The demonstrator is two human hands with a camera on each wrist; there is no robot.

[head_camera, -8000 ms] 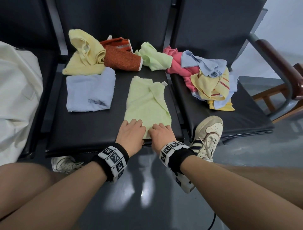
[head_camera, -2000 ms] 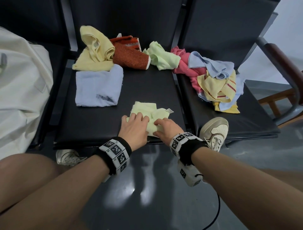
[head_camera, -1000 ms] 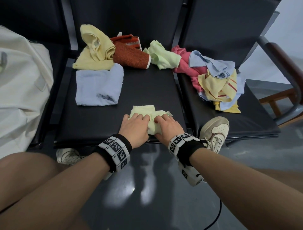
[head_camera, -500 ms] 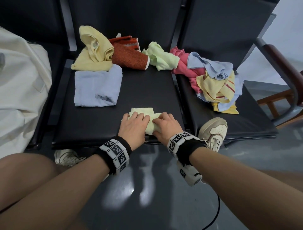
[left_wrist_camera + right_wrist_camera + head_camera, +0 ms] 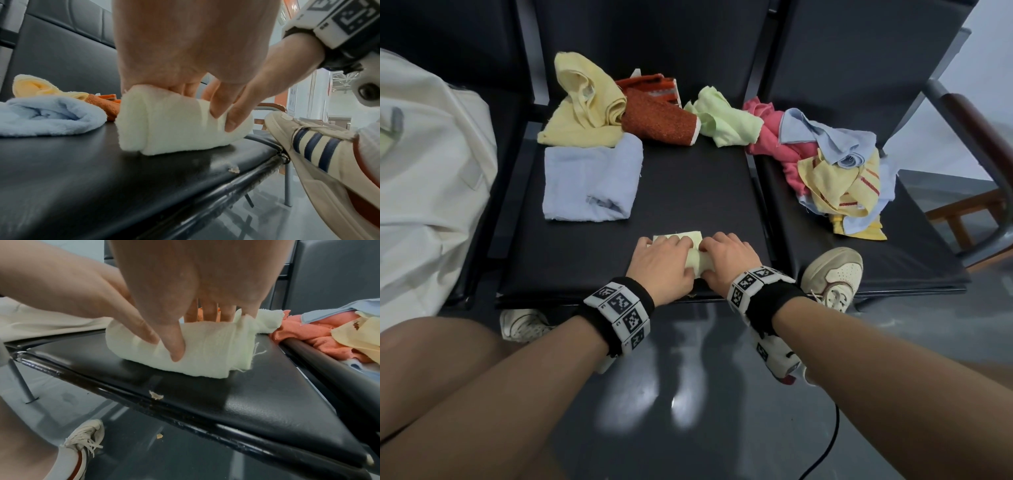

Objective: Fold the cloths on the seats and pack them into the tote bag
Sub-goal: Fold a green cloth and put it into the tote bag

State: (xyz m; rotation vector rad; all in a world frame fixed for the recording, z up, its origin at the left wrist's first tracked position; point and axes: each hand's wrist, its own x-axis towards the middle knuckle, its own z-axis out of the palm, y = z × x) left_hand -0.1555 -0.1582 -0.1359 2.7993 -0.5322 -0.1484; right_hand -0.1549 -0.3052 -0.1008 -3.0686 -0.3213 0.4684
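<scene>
**Keep the roll tight**

Both hands clamp the pale green cloth (image 5: pixel 694 263) at the seat (image 5: pixel 585 267) front edge: left hand (image 5: pixel 661 262) and right hand (image 5: pixel 726 262), thumbs under, fingers over. Even pressure, tuck right-end flap. Tote bag (image 5: pixel 424 192) lies left; unfolded cloths (image 5: pixel 835 171) beyond.

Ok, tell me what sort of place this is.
Probably a waiting area or public hall, though I can't be sure. The cloths lie on a row of joined black padded seats on a metal frame with an armrest; the floor is glossy grey, with blurred wall signage behind.
</scene>
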